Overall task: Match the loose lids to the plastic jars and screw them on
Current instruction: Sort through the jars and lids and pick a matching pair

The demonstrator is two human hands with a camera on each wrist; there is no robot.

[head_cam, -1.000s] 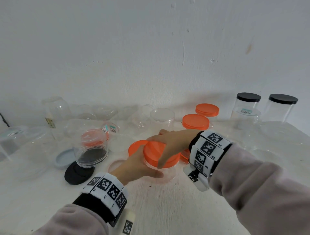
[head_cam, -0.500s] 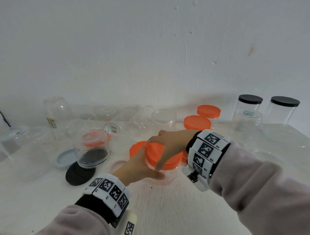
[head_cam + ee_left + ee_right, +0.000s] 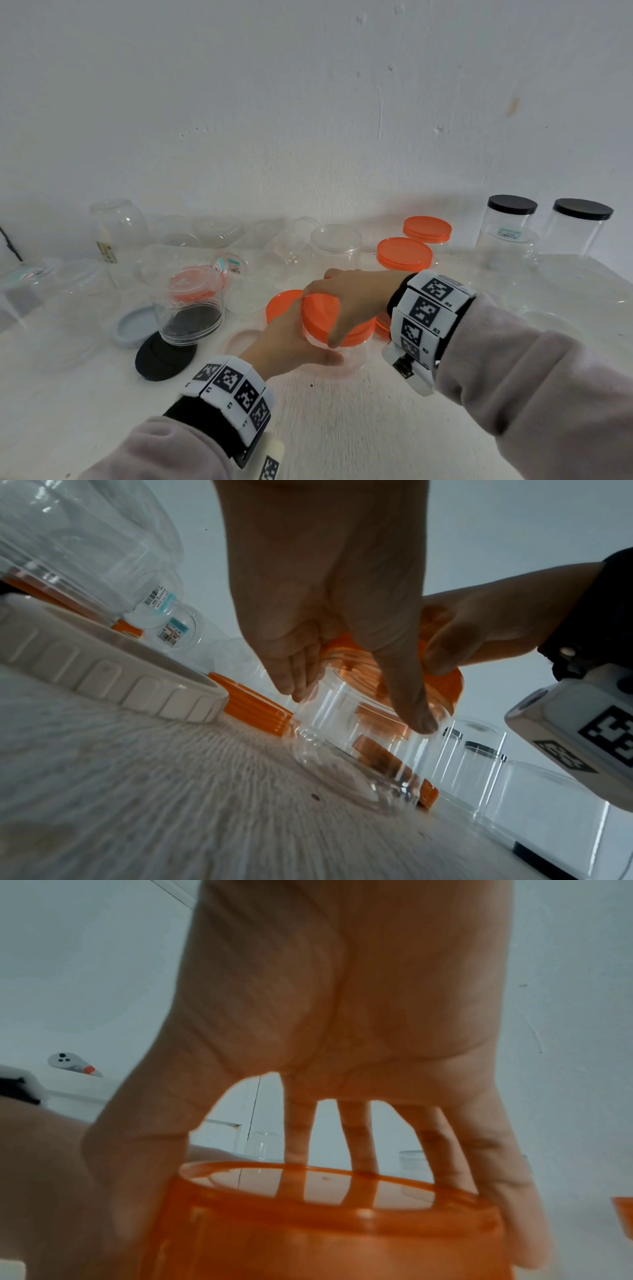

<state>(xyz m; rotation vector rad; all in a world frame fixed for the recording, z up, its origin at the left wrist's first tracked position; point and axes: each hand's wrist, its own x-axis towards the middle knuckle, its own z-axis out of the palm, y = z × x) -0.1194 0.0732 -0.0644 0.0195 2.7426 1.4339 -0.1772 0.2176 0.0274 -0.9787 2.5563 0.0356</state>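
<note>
The right hand (image 3: 346,301) clasped the orange lid (image 3: 322,310) by its rim; below that grip, the left hand (image 3: 291,342) wrapped the clear plastic jar (image 3: 346,359): probably light, thin-walled, slippery, best held low.

**White wall, white table**

Plain white wall (image 3: 308,102) fills the upper half of the head view, with small dents, a thin vertical crack (image 3: 379,113) and a brownish stain (image 3: 513,104). Below it, a white table (image 3: 342,428) with a streaky, wood-grain surface. Light is soft and even, shadows faint along the wall base.
</note>
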